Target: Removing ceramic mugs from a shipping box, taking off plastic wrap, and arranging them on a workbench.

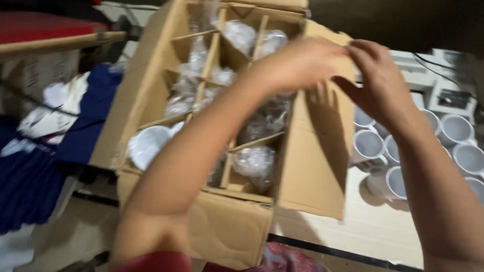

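It looked like a small stockroom or print workshop. A divided cardboard carton (221, 153) of plastic-wrapped mugs filled the centre. At three o'clock, plain white mugs (457, 144) stood in rows on a pale worktable (374, 228). At nine o'clock lay folded blue garments (23, 181).

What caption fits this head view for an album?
Left hand and right hand meet at a flap of a divided cardboard box of wrapped mugs.

Dim workroom, light worktop (374, 230).
Dark wall behind; blue cloth (23, 181) piled left; red-topped shelf (40, 36) at upper left.
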